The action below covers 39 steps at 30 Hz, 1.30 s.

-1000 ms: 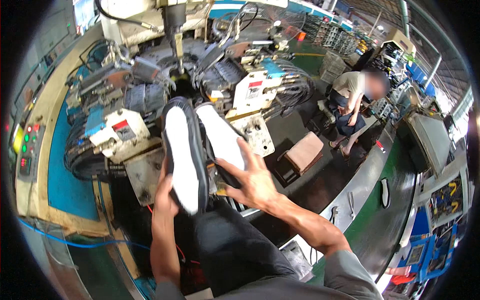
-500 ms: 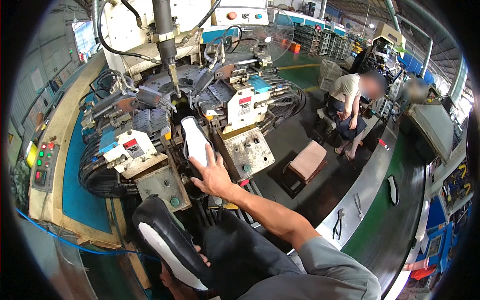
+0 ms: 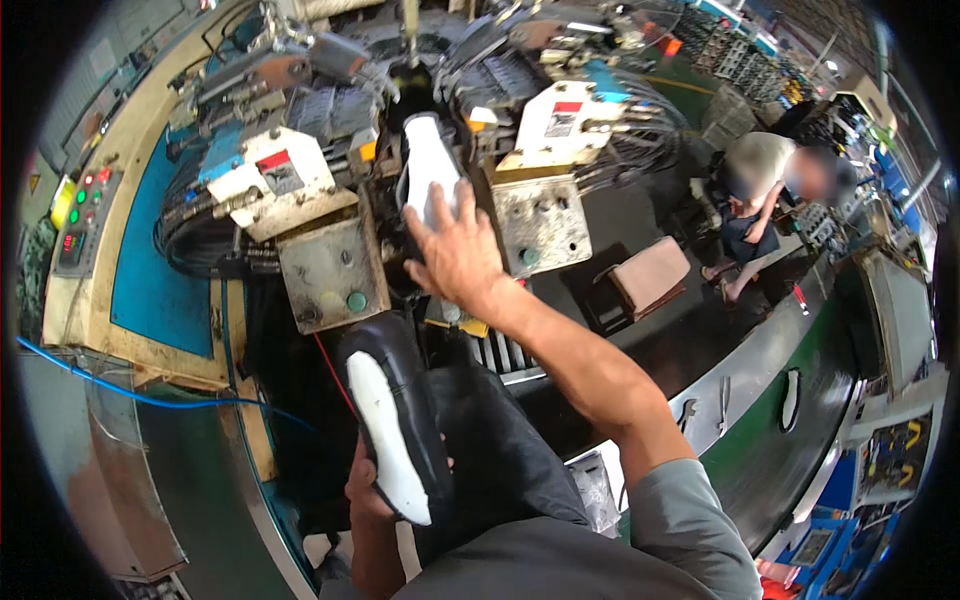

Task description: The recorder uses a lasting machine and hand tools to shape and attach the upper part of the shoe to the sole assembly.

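Note:
In my left hand (image 3: 367, 490) is a black shoe upper (image 3: 408, 375) with a white insole board along its underside, held upside down over my lap. My fingers wrap round it near its lower end and are partly hidden by it. My right hand (image 3: 465, 258) lies with spread fingers on the near end of a second shoe (image 3: 431, 155), bottom up in the middle of a shoe lasting machine (image 3: 560, 128). The white bottom of this shoe shows between the machine's two side units, and my fingertips touch it.
Green-buttoned metal boxes (image 3: 328, 272) flank the machine's middle. A control panel (image 3: 86, 222) stands at left, beside a blue hose (image 3: 130, 382). At right, a conveyor (image 3: 752, 455) carries another shoe (image 3: 791, 400); pliers (image 3: 724, 404) lie on its metal edge. A padded stool (image 3: 650, 275) and a seated person (image 3: 752, 195) are beyond.
The view has tilted down and shifted. My left hand has brought the held shoe up and turned it more upright. My right hand stays on the shoe in the machine.

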Motion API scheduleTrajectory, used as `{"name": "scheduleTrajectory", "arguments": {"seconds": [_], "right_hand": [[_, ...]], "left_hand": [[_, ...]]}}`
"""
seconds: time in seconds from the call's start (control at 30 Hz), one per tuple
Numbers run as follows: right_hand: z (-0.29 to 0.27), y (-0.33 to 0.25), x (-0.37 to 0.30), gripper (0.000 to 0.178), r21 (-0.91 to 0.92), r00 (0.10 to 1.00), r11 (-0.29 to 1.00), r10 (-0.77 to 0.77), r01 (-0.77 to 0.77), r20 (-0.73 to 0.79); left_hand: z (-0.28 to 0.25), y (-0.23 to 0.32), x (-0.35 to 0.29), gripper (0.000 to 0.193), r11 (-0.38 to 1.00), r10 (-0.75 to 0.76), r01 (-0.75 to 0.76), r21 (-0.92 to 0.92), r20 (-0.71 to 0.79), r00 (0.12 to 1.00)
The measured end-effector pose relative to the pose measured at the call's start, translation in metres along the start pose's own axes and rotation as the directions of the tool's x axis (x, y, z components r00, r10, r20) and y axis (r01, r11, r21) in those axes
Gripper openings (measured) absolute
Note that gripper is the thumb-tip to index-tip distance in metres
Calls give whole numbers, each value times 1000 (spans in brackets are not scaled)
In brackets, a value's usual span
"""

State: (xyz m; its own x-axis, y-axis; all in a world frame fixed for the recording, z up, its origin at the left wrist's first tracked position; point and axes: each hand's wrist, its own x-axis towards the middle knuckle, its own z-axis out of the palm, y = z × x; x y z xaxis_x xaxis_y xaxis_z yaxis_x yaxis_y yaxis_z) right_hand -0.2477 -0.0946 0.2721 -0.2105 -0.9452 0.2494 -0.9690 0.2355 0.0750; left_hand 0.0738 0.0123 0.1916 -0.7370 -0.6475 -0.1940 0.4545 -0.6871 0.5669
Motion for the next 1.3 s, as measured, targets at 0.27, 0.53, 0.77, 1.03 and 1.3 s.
{"name": "scheduleTrajectory", "arguments": {"seconds": [0.27, 0.53, 0.77, 1.03, 1.3], "right_hand": [[20, 22, 88, 78, 122, 996, 992, -22, 33, -85], [23, 46, 145, 74, 108, 993, 994, -16, 29, -116], [1, 29, 153, 71, 114, 998, 992, 62, -62, -2], [40, 53, 95, 69, 353, 931, 906, -106, 235, -348], [69, -21, -162, 82, 833, 879, -431, 161, -346, 448]], "left_hand": [[-24, -17, 60, 94, 990, -130, 128, 53, 34, 991], [-65, -42, 119, 94, 965, -248, 245, 93, 20, 969], [-51, -40, 135, 93, 951, -261, 262, 165, -31, 965], [-32, -29, 127, 100, 957, -77, 66, 283, 28, 997], [1, -40, 61, 99, 902, -61, 37, 431, 43, 997]]}}
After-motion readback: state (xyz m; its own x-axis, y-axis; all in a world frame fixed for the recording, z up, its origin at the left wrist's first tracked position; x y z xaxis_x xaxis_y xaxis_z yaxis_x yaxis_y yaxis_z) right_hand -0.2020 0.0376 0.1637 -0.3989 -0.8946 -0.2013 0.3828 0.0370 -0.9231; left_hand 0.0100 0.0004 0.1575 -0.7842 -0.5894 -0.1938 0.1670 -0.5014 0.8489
